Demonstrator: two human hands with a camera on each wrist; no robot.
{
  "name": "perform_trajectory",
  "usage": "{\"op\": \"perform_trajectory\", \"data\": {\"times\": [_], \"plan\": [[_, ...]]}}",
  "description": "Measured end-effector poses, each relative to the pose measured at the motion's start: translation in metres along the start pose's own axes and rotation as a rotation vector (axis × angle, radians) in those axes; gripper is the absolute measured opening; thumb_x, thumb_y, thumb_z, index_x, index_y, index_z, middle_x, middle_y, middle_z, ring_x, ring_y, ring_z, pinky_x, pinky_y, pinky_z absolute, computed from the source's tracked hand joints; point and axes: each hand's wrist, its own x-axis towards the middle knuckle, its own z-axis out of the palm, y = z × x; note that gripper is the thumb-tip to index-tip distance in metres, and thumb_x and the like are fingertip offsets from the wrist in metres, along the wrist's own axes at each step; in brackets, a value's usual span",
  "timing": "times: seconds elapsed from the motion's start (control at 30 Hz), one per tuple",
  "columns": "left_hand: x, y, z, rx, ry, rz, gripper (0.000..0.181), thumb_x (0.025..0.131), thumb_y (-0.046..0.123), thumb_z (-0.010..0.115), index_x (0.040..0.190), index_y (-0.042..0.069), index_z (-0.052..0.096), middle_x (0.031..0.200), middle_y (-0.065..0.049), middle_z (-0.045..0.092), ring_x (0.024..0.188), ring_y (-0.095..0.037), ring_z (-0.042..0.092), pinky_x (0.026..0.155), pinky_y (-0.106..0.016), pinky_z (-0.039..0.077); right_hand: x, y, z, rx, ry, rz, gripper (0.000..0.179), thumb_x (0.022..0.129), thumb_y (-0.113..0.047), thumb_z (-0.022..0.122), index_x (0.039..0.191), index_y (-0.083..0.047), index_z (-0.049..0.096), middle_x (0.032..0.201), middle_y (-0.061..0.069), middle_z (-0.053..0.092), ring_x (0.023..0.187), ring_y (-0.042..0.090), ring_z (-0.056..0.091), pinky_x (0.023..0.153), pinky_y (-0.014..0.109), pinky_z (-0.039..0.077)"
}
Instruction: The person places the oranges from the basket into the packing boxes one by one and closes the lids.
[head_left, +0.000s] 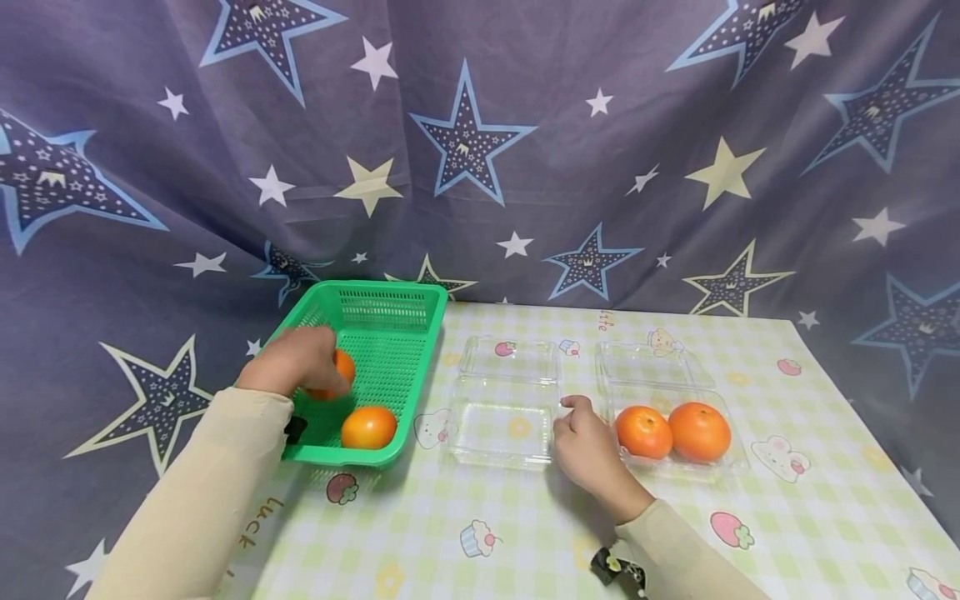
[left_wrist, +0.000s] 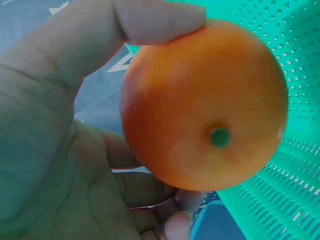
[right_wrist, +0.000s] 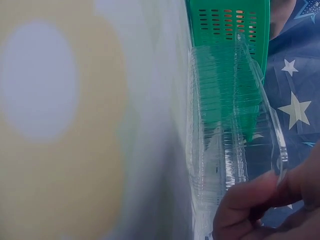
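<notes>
An orange point(head_left: 344, 371) with a small green stem nub is gripped by my left hand point(head_left: 294, 360), inside the green basket point(head_left: 432, 333). In the left wrist view, the thumb lies along one side of that orange point(left_wrist: 200, 95) and fingers curl on the other side. Another orange point(head_left: 368, 427) lies at the basket's near end. My right hand point(head_left: 588, 450) is at the right edge of a clear plastic box point(head_left: 504, 379) whose lid stands folded back. The right wrist view has thumb and finger pinching the rim of the box point(right_wrist: 220, 115).
Right of my right hand is a second clear box point(head_left: 660, 385) with its lid back, holding two oranges point(head_left: 699, 432) side by side. A checked cloth point(head_left: 420, 533) covers the table. A star-patterned curtain point(head_left: 517, 183) hangs behind the table and at its left.
</notes>
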Motion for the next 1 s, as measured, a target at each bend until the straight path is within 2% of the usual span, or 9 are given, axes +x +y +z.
{"op": "perform_trajectory", "data": {"times": [0.1,0.23,0.37,0.6,0.8,1.0], "plan": [[-0.002,0.003,-0.003,0.057,0.077,-0.001,0.029,0.07,0.031,0.08,0.076,0.011,0.059,0.066,-0.005,0.051,0.064,-0.028,0.047,0.059,-0.037,0.036,0.0,0.0,0.0,-0.009,0.003,0.002,0.04,0.099,-0.013,0.05,0.134,0.007,0.053,0.079,0.002,0.063,0.068,0.016,0.055,0.066,0.033,0.045],[-0.006,0.009,-0.006,0.13,0.18,-0.008,0.047,0.069,0.042,0.081,0.092,0.008,0.058,0.08,-0.011,0.054,0.08,-0.038,0.047,0.066,-0.044,0.039,0.0,0.0,-0.001,-0.008,0.003,0.001,0.04,0.099,-0.012,0.049,0.134,0.007,0.053,0.079,0.002,0.063,0.067,0.016,0.055,0.065,0.032,0.045],[-0.008,0.014,-0.009,0.131,0.247,0.002,0.061,0.07,0.045,0.084,0.105,0.003,0.057,0.09,-0.017,0.055,0.084,-0.041,0.05,0.068,-0.048,0.044,0.0,0.0,-0.001,-0.003,0.001,0.003,0.04,0.099,-0.012,0.049,0.133,0.007,0.053,0.077,0.002,0.062,0.066,0.017,0.054,0.065,0.032,0.045],[-0.012,0.017,-0.013,0.011,0.246,0.018,0.075,0.073,0.035,0.085,0.124,-0.007,0.051,0.108,-0.03,0.045,0.08,-0.039,0.055,0.064,-0.046,0.049,-0.001,-0.001,-0.002,0.002,-0.001,-0.003,0.04,0.098,-0.012,0.048,0.133,0.008,0.053,0.078,0.003,0.062,0.065,0.017,0.054,0.065,0.032,0.045],[-0.014,0.022,-0.015,-0.014,0.263,0.025,0.073,0.072,0.035,0.085,0.124,-0.006,0.053,0.109,-0.03,0.044,0.079,-0.038,0.055,0.062,-0.043,0.048,0.0,-0.001,-0.002,-0.004,0.012,-0.004,0.039,0.099,-0.012,0.049,0.133,0.007,0.053,0.077,0.002,0.062,0.067,0.017,0.055,0.07,0.034,0.046],[-0.015,0.026,-0.016,-0.014,0.298,0.047,0.073,0.072,0.035,0.085,0.124,-0.005,0.055,0.109,-0.028,0.047,0.081,-0.037,0.055,0.064,-0.043,0.048,-0.001,-0.001,-0.003,-0.011,0.001,0.008,0.04,0.099,-0.013,0.048,0.134,0.007,0.053,0.076,0.002,0.061,0.067,0.018,0.055,0.067,0.034,0.046]]}}
